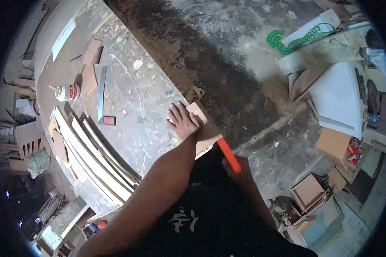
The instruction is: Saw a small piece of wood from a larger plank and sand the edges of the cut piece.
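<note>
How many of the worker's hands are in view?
2: the left hand lies spread on a tan board at the table's edge; the right hand is beside the orange bar, partly hidden.

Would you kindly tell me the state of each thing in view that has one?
Left hand: open, pressed on the board.
Board: resting at the table's edge.
Right hand: partly hidden; grip unclear.
Orange handle: slanted, beside the board.
White tub: standing; lid unclear.
L-shaped square: lying flat.
Pale strips: laid side by side.
Green hose: coiled.
Shallow box: open.
</note>
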The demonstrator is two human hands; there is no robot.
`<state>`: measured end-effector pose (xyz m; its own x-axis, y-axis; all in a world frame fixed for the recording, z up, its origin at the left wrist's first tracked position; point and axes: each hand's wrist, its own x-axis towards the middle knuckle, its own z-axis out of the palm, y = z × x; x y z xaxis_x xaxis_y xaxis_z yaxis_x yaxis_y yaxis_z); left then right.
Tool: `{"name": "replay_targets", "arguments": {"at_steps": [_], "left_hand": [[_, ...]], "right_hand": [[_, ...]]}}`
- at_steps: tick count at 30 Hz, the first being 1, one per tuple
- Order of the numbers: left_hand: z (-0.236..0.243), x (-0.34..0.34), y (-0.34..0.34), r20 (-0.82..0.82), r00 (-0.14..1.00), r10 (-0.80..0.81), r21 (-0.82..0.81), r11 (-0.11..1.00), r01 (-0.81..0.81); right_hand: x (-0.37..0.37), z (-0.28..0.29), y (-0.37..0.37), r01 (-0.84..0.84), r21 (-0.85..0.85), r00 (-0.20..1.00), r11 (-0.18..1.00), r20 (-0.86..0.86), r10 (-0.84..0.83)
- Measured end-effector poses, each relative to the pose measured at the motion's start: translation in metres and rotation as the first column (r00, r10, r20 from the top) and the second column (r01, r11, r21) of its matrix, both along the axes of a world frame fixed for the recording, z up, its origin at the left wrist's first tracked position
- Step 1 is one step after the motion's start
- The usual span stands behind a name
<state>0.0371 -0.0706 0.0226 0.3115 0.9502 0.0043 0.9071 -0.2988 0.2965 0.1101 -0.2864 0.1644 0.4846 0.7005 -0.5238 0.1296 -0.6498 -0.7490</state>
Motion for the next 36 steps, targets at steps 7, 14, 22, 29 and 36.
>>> {"name": "replay_targets", "arguments": {"at_steps": [7, 14, 22, 29, 36], "left_hand": [[-0.004, -0.010, 0.000, -0.012, 1.000, 0.009, 0.029, 1.000, -0.009], [-0.003, -0.015, 0.004, -0.034, 0.999, 0.034, 0.039, 0.999, -0.032], [-0.003, -0.015, 0.001, -0.081, 0.997, 0.010, -0.008, 1.000, -0.011], [0.004, -0.002, 0.003, 0.007, 1.000, 0.005, -0.010, 1.000, -0.005], [0.002, -0.016, 0.004, -0.068, 0.997, 0.031, -0.024, 0.999, -0.032]], "right_hand": [[-0.006, 0.049, -0.014, -0.134, -0.059, 0.990, 0.989, 0.040, 0.137], [-0.012, 0.076, -0.031, -0.038, 0.093, 0.999, 0.995, 0.022, 0.036], [-0.001, 0.058, -0.021, -0.095, -0.028, 0.994, 0.995, -0.054, 0.094], [0.006, 0.018, 0.009, -0.021, -0.018, 0.999, 1.000, -0.039, 0.020], [-0.001, 0.100, -0.033, -0.073, 0.014, 0.997, 0.997, -0.030, 0.073]]}}
